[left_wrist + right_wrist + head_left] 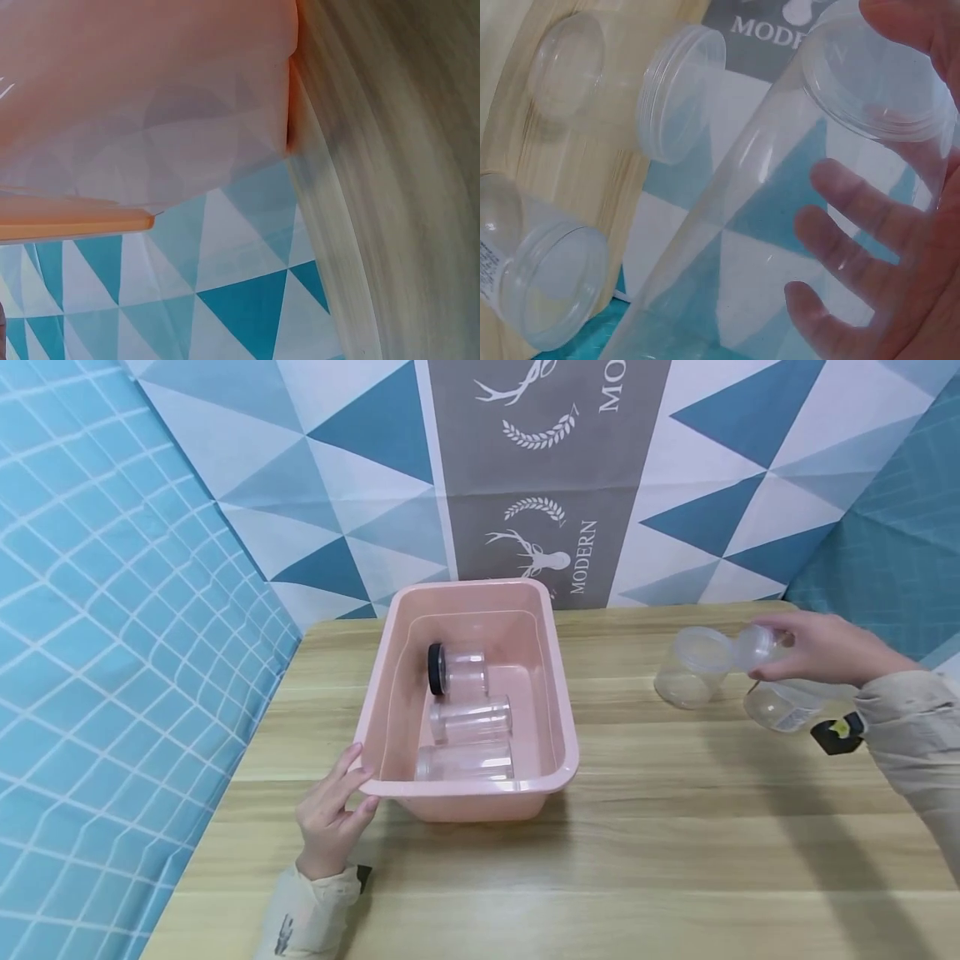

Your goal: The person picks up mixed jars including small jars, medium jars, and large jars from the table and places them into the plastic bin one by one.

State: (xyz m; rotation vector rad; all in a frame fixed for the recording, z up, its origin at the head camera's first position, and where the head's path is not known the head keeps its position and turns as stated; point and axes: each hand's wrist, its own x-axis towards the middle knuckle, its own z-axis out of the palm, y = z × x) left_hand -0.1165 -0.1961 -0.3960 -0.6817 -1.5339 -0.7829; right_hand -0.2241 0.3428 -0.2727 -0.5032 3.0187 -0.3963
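A pink plastic basin (558,710) stands mid-table, with three clear jars on their sides in it: a black-lidded jar (467,673), a middle jar (472,720) and a near jar (467,762). My left hand (327,818) grips the basin's near left corner, fingers at the rim and thumb just below it. Over at the right, my right hand (813,647) holds a clear plastic jar (735,202), tilted above the table. Beside it two more clear jars stand: one jar (686,672) to its left, and a labelled jar (780,706) beneath the hand.
The wooden table (660,852) meets a patterned cloth backdrop (360,485) behind the basin. A blue grid-patterned cloth (135,652) hangs along the left side. Teal cloth (885,560) borders the back right.
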